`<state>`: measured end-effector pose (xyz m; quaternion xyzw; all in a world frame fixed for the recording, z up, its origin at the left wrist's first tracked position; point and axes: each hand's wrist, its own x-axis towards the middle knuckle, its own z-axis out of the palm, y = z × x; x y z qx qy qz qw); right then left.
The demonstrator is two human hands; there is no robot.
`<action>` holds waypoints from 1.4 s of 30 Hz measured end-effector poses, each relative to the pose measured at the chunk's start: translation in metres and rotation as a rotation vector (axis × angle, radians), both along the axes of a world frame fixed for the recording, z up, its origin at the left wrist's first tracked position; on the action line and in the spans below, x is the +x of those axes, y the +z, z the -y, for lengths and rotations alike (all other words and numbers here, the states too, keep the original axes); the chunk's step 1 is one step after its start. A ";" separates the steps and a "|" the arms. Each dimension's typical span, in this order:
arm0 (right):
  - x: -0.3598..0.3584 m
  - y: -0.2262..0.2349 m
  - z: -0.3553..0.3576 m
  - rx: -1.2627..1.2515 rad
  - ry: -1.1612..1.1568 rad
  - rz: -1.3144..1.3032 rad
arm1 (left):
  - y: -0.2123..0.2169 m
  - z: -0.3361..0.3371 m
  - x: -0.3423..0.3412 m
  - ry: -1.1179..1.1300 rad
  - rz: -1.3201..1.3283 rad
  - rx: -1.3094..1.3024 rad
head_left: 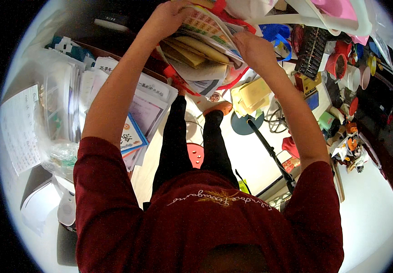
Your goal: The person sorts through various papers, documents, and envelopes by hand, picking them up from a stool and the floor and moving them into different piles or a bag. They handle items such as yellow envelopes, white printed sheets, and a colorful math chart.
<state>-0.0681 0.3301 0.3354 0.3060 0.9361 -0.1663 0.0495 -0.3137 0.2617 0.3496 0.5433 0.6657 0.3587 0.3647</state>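
Note:
Both arms reach forward to a red-trimmed bag (pixel 173 75) packed with papers. My left hand (pixel 171 19) is closed at its far left edge, beside a colourful printed sheet (pixel 205 26). On the opposite side my right hand (pixel 254 49) closes on the edge of the papers and bag, fingers partly hidden. Between the hands, brown envelopes (pixel 185 53) lie inside the bag, with white and grey printed sheets (pixel 203 75) below them. The bag hangs in front of my feet. Which layers each hand pinches is hard to make out.
Stacked papers and booklets (pixel 146 107) fill the left side. A black stand pole (pixel 269 152) on a round base rises at right, near yellow packets (pixel 253 96). Further right are a black keyboard (pixel 312 52), cups (pixel 352 78) and clutter. A red stool (pixel 195 154) is between my legs.

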 end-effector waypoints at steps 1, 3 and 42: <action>-0.004 0.002 -0.001 0.001 -0.029 0.125 | 0.001 0.000 -0.002 -0.013 -0.015 -0.031; -0.011 0.012 -0.002 -0.143 -0.132 -0.001 | 0.003 -0.001 -0.007 -0.041 -0.044 -0.092; -0.005 0.018 -0.015 0.074 -0.288 -0.118 | -0.044 0.076 0.088 -0.629 -0.654 -0.184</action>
